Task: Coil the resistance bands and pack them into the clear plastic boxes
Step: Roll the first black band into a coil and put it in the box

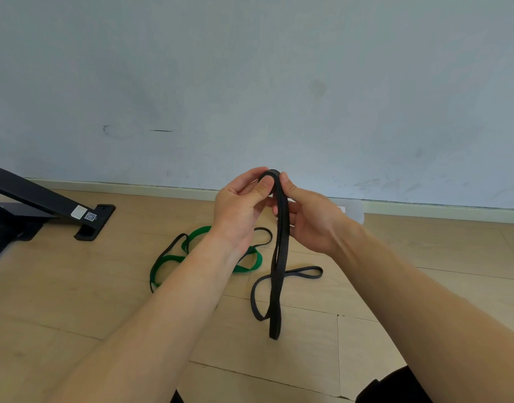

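A black resistance band [280, 257] hangs from both hands, its top rolled into a small coil between my fingers. My left hand [238, 210] pinches the coil from the left. My right hand [308, 219] grips the band just below the coil. The band's loose loops trail on the wooden floor. A green band [250, 261] and another thin black band [174, 244] lie tangled on the floor behind my left forearm. A clear plastic box [355, 212] shows partly behind my right hand, against the wall.
A black metal frame foot [93, 221] with a white sticker stands on the floor at the left. A pale wall with a skirting board [441, 212] closes the far side. Dark clothing shows at the bottom edge.
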### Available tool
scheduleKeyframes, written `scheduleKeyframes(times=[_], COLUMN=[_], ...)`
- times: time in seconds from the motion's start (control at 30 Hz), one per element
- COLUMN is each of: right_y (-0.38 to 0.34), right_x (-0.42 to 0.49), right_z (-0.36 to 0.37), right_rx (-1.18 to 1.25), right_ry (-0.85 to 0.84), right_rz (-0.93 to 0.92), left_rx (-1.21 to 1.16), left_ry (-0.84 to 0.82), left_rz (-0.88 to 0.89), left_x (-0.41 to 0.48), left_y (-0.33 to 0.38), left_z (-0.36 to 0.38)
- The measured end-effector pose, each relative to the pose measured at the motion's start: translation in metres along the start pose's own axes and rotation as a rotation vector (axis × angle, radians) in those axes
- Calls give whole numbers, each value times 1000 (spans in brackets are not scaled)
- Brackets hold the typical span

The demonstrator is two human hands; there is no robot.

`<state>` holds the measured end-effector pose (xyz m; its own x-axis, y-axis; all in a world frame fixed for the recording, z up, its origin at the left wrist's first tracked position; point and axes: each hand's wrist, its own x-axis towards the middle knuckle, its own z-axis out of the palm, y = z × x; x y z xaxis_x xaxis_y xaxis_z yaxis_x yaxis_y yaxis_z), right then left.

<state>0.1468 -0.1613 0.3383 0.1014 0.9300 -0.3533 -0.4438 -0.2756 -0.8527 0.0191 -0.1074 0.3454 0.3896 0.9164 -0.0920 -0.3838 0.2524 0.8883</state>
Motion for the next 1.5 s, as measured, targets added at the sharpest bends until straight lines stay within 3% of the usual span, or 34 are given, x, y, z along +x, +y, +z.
scheduleKeyframes(times=[0.17, 0.33, 0.4, 0.5, 0.63, 0.77, 1.0, 1.3, 1.4, 1.5], right_y=[6, 0, -5, -11, -12, -13, -6, -2, -3, -8], right_x=[-2, -2, -2, -2, -2, -2, -3, -3, -3, -5], right_z=[6, -4, -8, -13, -12, -11, -18, -6, -6, -11], right_rx=[51, 39, 20, -92, -273, -281, -40, 90, 94, 24], right_ry=[-41, -79, -81, -102, -90, -123, -242, -250, -210, -191], right_rz=[24, -14, -16, 6, 50, 28, -12, -10, 11, 35], left_rx=[-11, 10, 218, 743, 1028, 874, 521, 67, 83, 409], left_ry=[54, -44, -157, -364, -453, -331, -176, -1, -20, -163], left_rz=[-89, -95, 5, 156, 157, 199, 160, -9, -21, 98], left_x=[-2, -3, 1, 9, 4, 2, 2, -10, -9, -3], left_y=[-10, -11, 1, 29, 38, 32, 25, 2, -1, 14], left_z=[4, 6, -2, -15, -14, -12, -11, 12, 10, -4])
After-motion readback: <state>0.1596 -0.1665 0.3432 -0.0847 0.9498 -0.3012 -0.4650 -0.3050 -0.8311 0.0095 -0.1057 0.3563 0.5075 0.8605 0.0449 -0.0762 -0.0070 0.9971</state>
